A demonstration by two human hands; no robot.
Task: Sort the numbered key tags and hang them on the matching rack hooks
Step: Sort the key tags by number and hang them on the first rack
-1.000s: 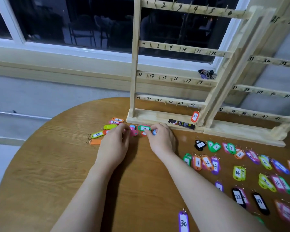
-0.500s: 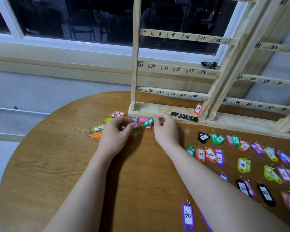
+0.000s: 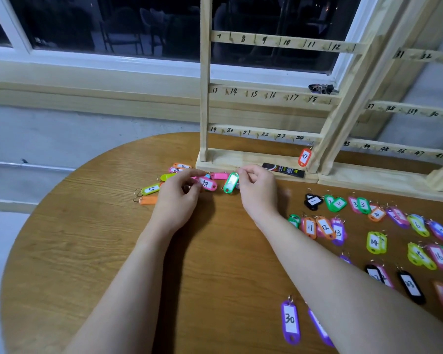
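Observation:
My left hand [image 3: 179,200] pinches a pink key tag [image 3: 208,183] marked 35, lifted just above the table. My right hand [image 3: 257,192] pinches the ring of a green key tag [image 3: 231,183], which hangs tilted beside the pink one. Behind my hands lies a small heap of unsorted tags [image 3: 164,182] at the foot of the wooden rack [image 3: 266,135]. The rack's rails carry handwritten numbers. An orange tag 37 [image 3: 304,157] hangs near hook 24. Sorted tags [image 3: 343,226] lie in rows on the right of the table.
The round wooden table [image 3: 87,251] ends close on the left. A black packet [image 3: 283,170] lies on the rack base. A purple tag 30 [image 3: 290,320] lies near my right forearm. A second rack section [image 3: 407,111] stands at the right. A window sill runs behind.
Both hands have lifted off the heap, each raising a tag: the left one the pink 35, the right one the green tag. The view has tipped down a little.

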